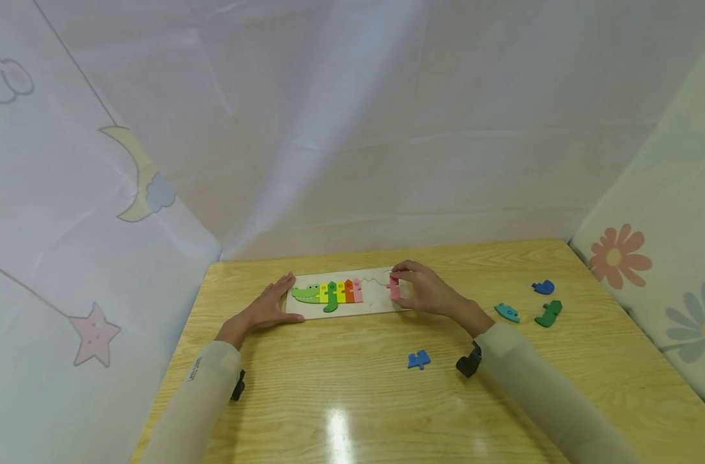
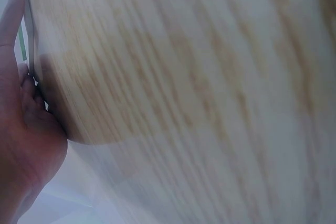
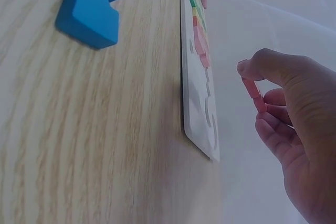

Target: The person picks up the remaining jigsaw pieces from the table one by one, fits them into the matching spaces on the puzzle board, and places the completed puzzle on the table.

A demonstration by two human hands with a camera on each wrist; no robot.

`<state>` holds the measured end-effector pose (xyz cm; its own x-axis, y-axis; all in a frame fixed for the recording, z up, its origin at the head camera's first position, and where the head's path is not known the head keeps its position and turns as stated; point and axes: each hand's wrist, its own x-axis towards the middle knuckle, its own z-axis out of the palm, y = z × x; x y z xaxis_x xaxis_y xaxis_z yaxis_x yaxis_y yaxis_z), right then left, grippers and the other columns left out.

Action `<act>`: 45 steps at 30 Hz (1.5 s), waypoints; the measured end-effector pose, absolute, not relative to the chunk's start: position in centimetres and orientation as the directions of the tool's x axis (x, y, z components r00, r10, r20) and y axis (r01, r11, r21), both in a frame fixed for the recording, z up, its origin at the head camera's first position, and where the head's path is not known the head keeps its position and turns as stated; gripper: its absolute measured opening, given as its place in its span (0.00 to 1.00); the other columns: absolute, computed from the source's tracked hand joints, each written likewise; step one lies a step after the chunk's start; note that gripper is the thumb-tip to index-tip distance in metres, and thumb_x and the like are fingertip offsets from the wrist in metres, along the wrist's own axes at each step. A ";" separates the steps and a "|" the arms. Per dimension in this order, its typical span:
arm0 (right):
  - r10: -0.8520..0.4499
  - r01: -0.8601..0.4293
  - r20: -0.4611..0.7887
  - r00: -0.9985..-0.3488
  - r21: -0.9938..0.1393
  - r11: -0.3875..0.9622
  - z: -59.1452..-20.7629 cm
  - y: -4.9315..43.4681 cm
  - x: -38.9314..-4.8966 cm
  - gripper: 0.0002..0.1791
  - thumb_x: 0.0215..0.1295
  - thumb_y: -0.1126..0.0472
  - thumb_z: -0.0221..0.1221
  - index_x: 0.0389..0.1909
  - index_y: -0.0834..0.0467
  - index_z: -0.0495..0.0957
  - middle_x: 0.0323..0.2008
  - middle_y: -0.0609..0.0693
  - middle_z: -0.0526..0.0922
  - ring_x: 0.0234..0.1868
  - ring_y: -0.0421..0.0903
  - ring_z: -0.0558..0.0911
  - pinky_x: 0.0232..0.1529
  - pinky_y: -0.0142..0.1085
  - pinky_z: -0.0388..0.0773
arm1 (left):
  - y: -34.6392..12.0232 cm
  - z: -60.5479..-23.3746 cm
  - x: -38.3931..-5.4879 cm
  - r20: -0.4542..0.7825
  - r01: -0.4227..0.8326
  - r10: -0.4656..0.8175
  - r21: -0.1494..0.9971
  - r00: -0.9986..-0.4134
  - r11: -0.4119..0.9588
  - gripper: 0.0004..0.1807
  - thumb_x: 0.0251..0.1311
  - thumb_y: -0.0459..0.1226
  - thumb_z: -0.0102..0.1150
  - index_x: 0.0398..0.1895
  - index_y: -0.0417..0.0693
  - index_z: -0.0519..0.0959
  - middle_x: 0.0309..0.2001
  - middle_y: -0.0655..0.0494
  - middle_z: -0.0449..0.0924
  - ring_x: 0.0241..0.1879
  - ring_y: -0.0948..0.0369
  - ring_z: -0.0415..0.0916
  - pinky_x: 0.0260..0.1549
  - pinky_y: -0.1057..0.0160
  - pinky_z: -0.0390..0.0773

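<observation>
A pale wooden puzzle board (image 1: pixel 329 310) lies on the table with a crocodile partly filled in, its green head (image 1: pixel 306 293) at the left and coloured body pieces beside it. My left hand (image 1: pixel 267 305) rests at the board's left end, fingers extended along that edge. Between thumb and fingers of my right hand (image 1: pixel 430 291) is a pinkish-red puzzle piece (image 1: pixel 394 287), held above the right part of the board. In the right wrist view that piece (image 3: pixel 254 94) is lifted clear of the board.
A blue puzzle piece (image 1: pixel 419 359) lies in front of the board. Farther right on the wooden table (image 1: pixel 306 399) are a teal piece (image 1: pixel 507 312), a green leg piece (image 1: pixel 548 314) and a dark blue piece (image 1: pixel 543 287). Printed cloth (image 1: pixel 387 161) hangs behind.
</observation>
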<state>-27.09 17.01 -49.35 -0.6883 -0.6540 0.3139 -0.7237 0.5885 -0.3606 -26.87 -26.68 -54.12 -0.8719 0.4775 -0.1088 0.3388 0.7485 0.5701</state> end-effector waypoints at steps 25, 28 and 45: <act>-0.646 -0.711 0.305 -0.700 -0.382 0.590 -49.9 15.8 -28.0 0.29 0.58 0.59 0.78 0.58 0.68 0.84 0.59 0.61 0.81 0.59 0.57 0.82 0.60 0.52 0.83 | -26.6 -54.1 -26.8 -0.111 0.338 0.480 0.576 -0.870 0.745 0.64 0.61 0.57 0.74 0.86 0.36 0.45 0.86 0.40 0.39 0.85 0.44 0.38 0.82 0.38 0.38; -0.652 -0.718 0.309 -0.693 -0.376 0.586 -49.9 15.7 -28.1 0.29 0.58 0.59 0.78 0.58 0.69 0.84 0.59 0.61 0.81 0.59 0.57 0.82 0.60 0.52 0.83 | -26.6 -54.1 -26.7 -0.113 0.334 0.478 0.577 -0.871 0.745 0.64 0.61 0.57 0.74 0.86 0.35 0.45 0.86 0.40 0.39 0.85 0.44 0.37 0.82 0.38 0.38; -0.669 -0.750 0.342 -0.660 -0.353 0.559 -49.7 15.0 -28.7 0.29 0.57 0.61 0.79 0.58 0.70 0.84 0.58 0.62 0.81 0.57 0.58 0.82 0.57 0.51 0.84 | -26.7 -54.0 -26.8 -0.111 0.330 0.473 0.578 -0.874 0.746 0.63 0.61 0.56 0.75 0.86 0.36 0.46 0.86 0.40 0.40 0.85 0.43 0.38 0.82 0.38 0.38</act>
